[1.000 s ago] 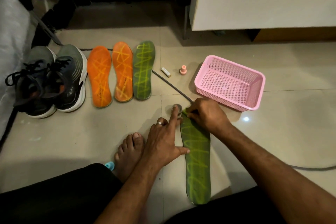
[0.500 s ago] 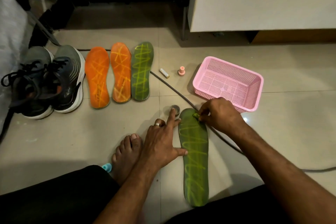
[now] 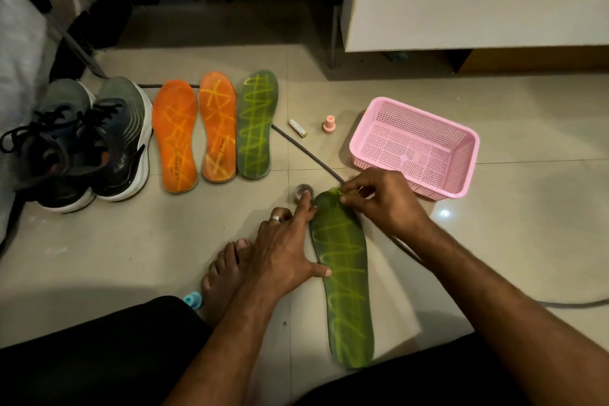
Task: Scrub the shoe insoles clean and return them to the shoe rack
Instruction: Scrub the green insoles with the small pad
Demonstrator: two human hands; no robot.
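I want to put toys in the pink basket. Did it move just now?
No. The basket lies across the same floor tile line as before, with the same gap to the little pink cap.

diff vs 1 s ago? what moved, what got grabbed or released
The right hand slid from the left side of the near green insole's toe to its right side and now pinches something small and yellow-green there; what it is I cannot tell. Nothing was released. The left hand stays spread flat, steadying the insole's left edge. The three insoles in the row, the shoes and the pink basket are unmoved.
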